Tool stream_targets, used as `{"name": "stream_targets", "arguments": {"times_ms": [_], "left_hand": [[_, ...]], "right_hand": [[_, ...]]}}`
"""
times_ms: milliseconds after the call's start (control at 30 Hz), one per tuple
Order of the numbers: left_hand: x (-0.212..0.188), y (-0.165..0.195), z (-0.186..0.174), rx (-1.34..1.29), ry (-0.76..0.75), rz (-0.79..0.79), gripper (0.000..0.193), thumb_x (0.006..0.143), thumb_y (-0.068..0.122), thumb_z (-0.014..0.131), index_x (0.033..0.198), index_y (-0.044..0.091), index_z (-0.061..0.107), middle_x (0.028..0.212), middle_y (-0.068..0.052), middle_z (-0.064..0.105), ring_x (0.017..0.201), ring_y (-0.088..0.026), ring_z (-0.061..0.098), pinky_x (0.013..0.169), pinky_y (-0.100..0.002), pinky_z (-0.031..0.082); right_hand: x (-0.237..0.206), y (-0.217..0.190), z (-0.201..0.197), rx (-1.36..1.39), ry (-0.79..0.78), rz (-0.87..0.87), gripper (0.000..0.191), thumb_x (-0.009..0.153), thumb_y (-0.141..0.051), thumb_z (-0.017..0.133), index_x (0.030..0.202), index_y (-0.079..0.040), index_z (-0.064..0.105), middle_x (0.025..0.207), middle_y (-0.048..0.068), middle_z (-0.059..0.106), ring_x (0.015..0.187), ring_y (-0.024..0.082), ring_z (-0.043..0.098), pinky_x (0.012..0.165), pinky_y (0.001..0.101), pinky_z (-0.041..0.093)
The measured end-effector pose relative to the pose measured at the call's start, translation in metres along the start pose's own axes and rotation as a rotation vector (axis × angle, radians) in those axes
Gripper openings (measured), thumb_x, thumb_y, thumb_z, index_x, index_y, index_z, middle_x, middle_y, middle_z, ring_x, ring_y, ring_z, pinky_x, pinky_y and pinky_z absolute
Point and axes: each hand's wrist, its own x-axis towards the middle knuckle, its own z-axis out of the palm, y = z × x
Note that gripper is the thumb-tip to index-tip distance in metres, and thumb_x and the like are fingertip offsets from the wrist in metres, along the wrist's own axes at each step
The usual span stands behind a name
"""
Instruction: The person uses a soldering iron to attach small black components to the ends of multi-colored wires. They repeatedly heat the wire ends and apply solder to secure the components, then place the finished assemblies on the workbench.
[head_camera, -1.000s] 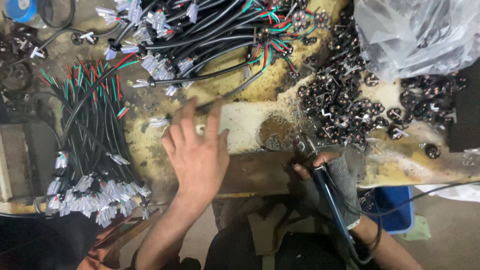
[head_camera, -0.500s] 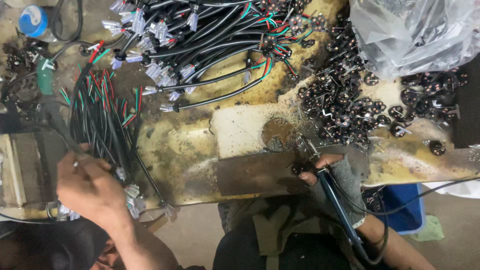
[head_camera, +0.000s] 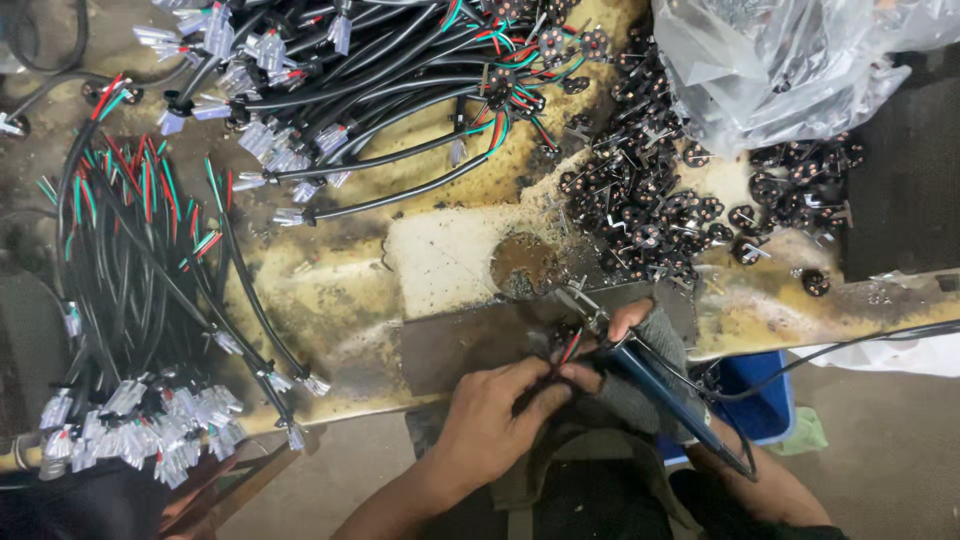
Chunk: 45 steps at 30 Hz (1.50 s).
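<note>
Pinching wire ends (head_camera: 568, 348), left hand (head_camera: 490, 415), right hand (head_camera: 640, 350) seemingly gripping soldering iron (head_camera: 670, 395)

Left hand (head_camera: 495, 405), right hand (head_camera: 625, 355) apparently touching

Crumpled clear plastic bag (head_camera: 790, 70) at the bench's top-right corner

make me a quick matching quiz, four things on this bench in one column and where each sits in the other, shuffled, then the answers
Things:
1. clear plastic bag
2. soldering iron
3. blue bin
4. loose cable bundle with clear connectors

Places:
A. left side of the bench
B. top right corner
C. below the bench edge, to the right
D. in the right hand, tip beside the left hand

Pairs: 1-B, 2-D, 3-C, 4-A
</note>
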Motion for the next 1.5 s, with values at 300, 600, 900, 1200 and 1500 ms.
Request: {"name": "stream_targets", "arguments": {"times_ms": [300,600,900,1200,1500], "left_hand": [[0.005,-0.016,0.018,-0.175,0.278,0.144,0.014,0.090,0.014,0.077,0.098,0.003,0.075,0.087,-0.013,0.076,0.076,-0.024,0.076,0.063,-0.033,0.057],[0.004,-0.022,0.032,0.062,0.623,0.419,0.019,0.088,0.009,0.082,0.101,-0.001,0.072,0.088,-0.013,0.073,0.073,-0.023,0.071,0.062,-0.031,0.056],[0.004,-0.038,0.034,-0.617,0.122,-0.091,0.030,0.104,0.022,0.060,0.096,-0.003,0.076,0.069,-0.007,0.066,0.060,-0.010,0.058,0.055,-0.026,0.045],[0.009,-0.024,0.021,0.097,0.188,0.275,0.025,0.094,0.029,0.070,0.093,0.004,0.075,0.066,-0.010,0.061,0.058,-0.022,0.061,0.053,-0.032,0.043],[0.004,-0.031,0.033,-0.200,0.409,0.223,0.012,0.084,0.003,0.083,0.095,0.004,0.077,0.081,-0.009,0.072,0.067,-0.019,0.071,0.058,-0.029,0.053]], "right_hand": [[-0.001,-0.002,0.001,0.496,0.096,0.016,0.057,0.083,-0.007,0.085,0.111,-0.011,0.035,0.091,-0.001,0.074,0.089,0.006,0.072,0.080,0.0243,0.054],[0.004,-0.005,0.004,0.410,0.083,0.044,0.056,0.081,0.002,0.084,0.110,-0.011,0.038,0.091,0.004,0.073,0.093,0.010,0.071,0.083,0.0257,0.054],[0.000,0.003,0.002,0.003,-0.007,-0.030,0.050,0.082,0.000,0.084,0.106,-0.010,0.041,0.083,0.000,0.077,0.079,0.010,0.066,0.084,0.0313,0.044],[0.001,-0.003,-0.011,0.382,0.034,-0.047,0.060,0.078,-0.004,0.086,0.115,-0.012,0.039,0.091,0.001,0.073,0.090,0.008,0.066,0.087,0.0228,0.049],[0.000,0.004,-0.007,-0.078,-0.004,-0.093,0.055,0.067,-0.011,0.096,0.099,-0.013,0.051,0.080,-0.006,0.077,0.083,0.011,0.058,0.085,0.0314,0.041]]}}
